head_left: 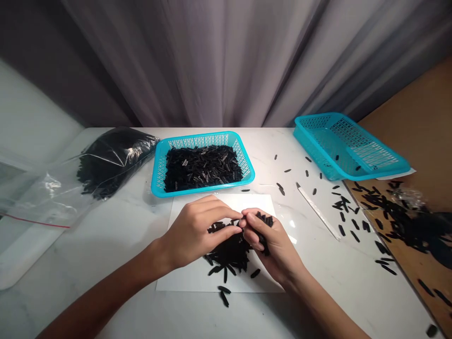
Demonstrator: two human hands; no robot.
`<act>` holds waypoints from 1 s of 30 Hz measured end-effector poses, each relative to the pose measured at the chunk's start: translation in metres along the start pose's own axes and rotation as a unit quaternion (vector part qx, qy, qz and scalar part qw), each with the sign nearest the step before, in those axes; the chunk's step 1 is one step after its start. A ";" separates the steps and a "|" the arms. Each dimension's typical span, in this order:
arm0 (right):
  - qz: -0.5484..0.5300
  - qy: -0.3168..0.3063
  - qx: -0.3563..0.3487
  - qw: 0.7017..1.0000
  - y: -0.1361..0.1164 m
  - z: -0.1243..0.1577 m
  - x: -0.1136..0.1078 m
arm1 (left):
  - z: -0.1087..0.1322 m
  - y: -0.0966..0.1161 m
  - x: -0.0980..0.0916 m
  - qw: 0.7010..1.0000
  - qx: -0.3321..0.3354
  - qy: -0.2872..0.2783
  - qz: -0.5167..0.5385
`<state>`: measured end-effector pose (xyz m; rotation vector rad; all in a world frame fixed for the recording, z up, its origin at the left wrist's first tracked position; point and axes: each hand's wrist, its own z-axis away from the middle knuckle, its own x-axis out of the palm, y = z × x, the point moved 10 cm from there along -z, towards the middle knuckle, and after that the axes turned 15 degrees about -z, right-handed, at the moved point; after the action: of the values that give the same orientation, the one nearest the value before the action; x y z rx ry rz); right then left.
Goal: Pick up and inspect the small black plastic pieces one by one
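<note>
A heap of small black oblong pieces (229, 254) lies on a white sheet of paper (183, 278) in front of me. Several more of these pieces are in my right hand (270, 235), its fingers curled round them. My left hand (205, 223) reaches over the heap, thumb and forefinger pinched together at the fingertips of the right. Whatever sits in that pinch is too small and too covered to make out. Just behind the paper stands a blue plastic basket (203, 192) filled with similar black pieces.
At the left lies a clear plastic bag (120, 155) with black pieces inside. A second blue basket (318, 160) stands at the back right with a few pieces in it. Near it rests a thin white stick (318, 212). Loose black pieces are scattered over the brown board (423, 287).
</note>
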<state>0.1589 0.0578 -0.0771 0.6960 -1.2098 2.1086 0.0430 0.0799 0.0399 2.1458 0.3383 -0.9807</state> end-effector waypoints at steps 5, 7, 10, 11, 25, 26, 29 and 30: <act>0.169 -0.031 -0.047 0.984 -0.008 0.006 0.005 | 0.000 -0.004 0.003 1.000 -0.017 0.004 0.015; 0.189 -0.029 -0.068 0.979 -0.013 0.007 0.005 | 0.001 -0.006 0.000 0.999 -0.028 0.017 0.020; 0.189 -0.022 -0.084 0.978 -0.017 0.010 0.008 | 0.001 -0.007 -0.006 0.998 -0.037 0.046 0.032; 0.189 -0.019 -0.087 0.978 -0.018 0.010 0.009 | 0.002 -0.007 -0.008 0.997 -0.039 0.055 0.037; 0.209 -0.036 -0.101 0.972 -0.024 0.014 0.009 | 0.005 -0.018 -0.009 0.983 -0.113 0.060 0.130; 0.210 -0.038 -0.106 0.971 -0.025 0.015 0.010 | 0.004 -0.019 -0.008 0.982 -0.118 0.057 0.137; 0.214 -0.037 -0.117 0.969 -0.027 0.017 0.012 | 0.004 -0.018 -0.008 0.980 -0.124 0.048 0.145; 0.216 -0.037 -0.120 0.968 -0.028 0.017 0.012 | 0.004 -0.018 -0.009 0.981 -0.121 0.047 0.144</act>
<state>0.1732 0.0564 -0.0458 0.4314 -1.7514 2.2321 0.0264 0.0900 0.0354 1.9534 0.1745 -0.6398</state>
